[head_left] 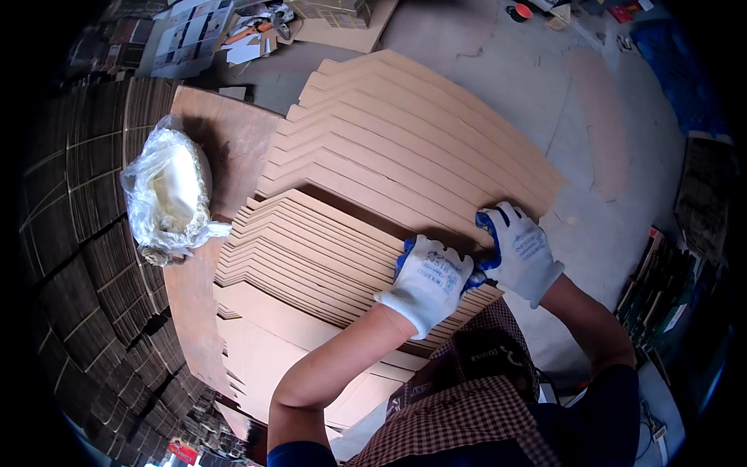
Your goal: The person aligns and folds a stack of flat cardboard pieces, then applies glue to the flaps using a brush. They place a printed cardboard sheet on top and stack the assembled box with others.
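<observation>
Likely light singly, stiff, crease-prone: fanned cardboard blanks point(412, 132) across the wooden tabletop point(189, 292) | left hand point(436, 276), right hand point(520, 251): fingers curled by the gap between two batches, tips hidden, grip I can't tell | I'd take long edges, squared.

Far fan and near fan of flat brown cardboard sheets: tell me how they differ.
The far fan of brown cardboard sheets shows wide bands between its edges, while the near fan of brown cardboard sheets shows narrow, closely packed ones. The far fan spreads over more of the picture; the near fan covers less. Both are overlapping flat sheets with similarly angled edges.
</observation>
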### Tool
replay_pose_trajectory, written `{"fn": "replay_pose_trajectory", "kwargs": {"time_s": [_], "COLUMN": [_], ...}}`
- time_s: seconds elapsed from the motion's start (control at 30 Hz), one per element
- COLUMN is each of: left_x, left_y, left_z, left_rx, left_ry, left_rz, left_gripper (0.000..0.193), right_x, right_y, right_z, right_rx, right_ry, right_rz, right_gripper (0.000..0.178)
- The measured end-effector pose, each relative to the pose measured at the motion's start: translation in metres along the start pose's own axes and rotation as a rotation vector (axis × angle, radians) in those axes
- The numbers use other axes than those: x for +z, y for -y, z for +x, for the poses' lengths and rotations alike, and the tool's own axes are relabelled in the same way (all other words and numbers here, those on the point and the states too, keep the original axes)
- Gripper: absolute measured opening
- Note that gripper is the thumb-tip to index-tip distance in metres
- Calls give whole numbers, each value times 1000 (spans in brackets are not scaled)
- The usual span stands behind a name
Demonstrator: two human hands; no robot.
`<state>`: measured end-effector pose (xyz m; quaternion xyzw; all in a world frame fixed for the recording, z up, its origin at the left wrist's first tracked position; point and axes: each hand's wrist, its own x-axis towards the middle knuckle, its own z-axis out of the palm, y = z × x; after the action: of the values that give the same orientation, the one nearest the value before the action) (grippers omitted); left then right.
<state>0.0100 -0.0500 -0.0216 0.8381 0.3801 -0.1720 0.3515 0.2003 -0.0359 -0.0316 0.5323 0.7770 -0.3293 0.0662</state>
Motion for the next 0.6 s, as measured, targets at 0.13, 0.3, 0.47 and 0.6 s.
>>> {"fn": "replay_pose_trajectory", "kwargs": {"time_s": [0.13,0.3,0.47,0.6], "left_x": [-3,-8,29,24], "left_y": [5,10,5,-2], "left_z": [6,3,1,-1], "left_rx": [-19,12,11,-40], "left_ry": [55,32,-316,-262], "left_rz": [-88,-182,44,7], "left_gripper": [27,27,17,17], "right_x": [2,2,4,2], "right_y": [4,2,2,4], "right_z": [0,0,1,2], "right_rx": [39,56,68,94], "right_ry": [25,29,50,83], "right_rz": [-12,-13,20,6], "right_gripper": [60,60,64,66]}}
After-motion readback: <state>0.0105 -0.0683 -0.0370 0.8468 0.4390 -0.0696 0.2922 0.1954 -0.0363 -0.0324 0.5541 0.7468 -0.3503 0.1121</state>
